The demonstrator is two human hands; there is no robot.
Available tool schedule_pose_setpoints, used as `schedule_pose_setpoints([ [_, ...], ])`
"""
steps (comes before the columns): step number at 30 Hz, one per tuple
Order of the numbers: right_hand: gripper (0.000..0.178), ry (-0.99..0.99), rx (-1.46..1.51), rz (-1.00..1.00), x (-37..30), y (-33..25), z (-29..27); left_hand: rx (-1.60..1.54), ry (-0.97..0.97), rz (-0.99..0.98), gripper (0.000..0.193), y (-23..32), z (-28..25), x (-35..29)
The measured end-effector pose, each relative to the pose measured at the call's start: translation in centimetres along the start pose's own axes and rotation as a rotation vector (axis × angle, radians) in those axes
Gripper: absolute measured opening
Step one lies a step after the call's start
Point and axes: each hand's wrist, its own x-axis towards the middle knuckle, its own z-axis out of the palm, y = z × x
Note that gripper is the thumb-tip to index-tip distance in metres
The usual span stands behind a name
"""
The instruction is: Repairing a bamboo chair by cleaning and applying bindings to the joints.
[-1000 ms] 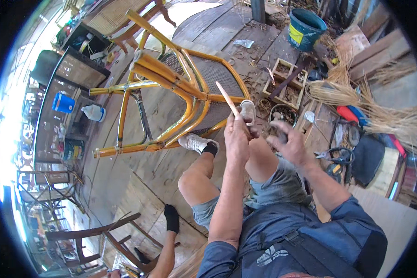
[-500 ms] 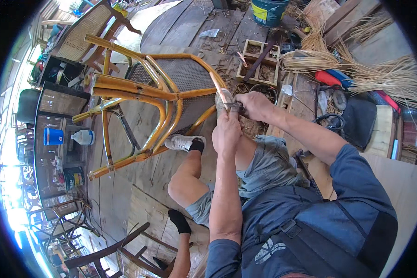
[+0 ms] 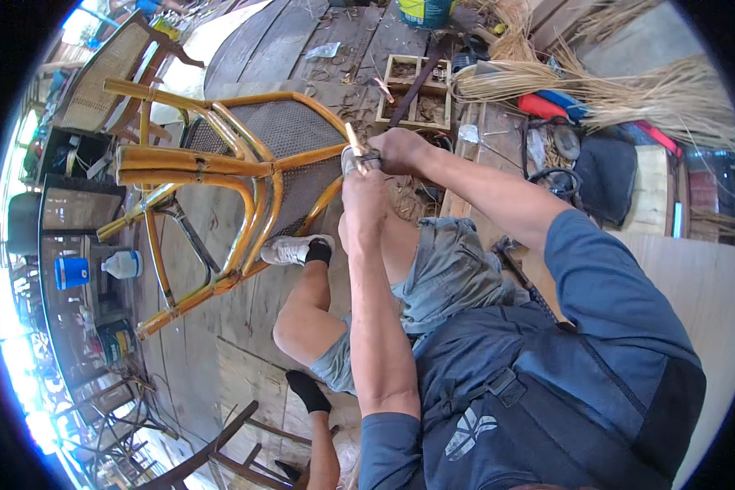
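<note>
My left hand [image 3: 364, 200] is closed around the lower part of a short pale stick [image 3: 352, 137], perhaps rattan, which points up and away from me. My right hand [image 3: 402, 152] grips a short dark-bladed tool [image 3: 371, 157], like a knife, that lies across the stick just above my left fist. Its handle is hidden in my fingers. Both hands are close together over my raised knee. Just beyond them, to the left, a rattan chair [image 3: 268, 169] with a dark woven mesh panel lies tipped on the wooden floor.
A wooden box with compartments [image 3: 416, 118] stands ahead, holding scraps and a dark strip. Bundles of cane strands [image 3: 621, 94] lie at right, near a black bag [image 3: 606, 181]. A green bucket [image 3: 425, 11] stands far ahead. Another person's leg [image 3: 325, 453] shows below, beside dark chair parts [image 3: 212, 447].
The whole view has shifted, so the chair and hands appear further left. The stick shows less length above the blade, and my right hand sits slightly farther out over it.
</note>
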Motion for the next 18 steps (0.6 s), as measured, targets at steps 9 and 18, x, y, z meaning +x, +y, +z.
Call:
schedule_pose_setpoints([
  [9,0.021,0.205,0.064,0.568,-0.8,15.8,-7.3,-0.665,-0.158,-0.372,0.010,4.0,-4.3,-6.3],
  [18,0.014,0.152,0.135,-0.234,-3.3,-3.3,-2.0,-0.686,-0.120,-0.428,0.013,2.5,-2.5,-3.3],
])
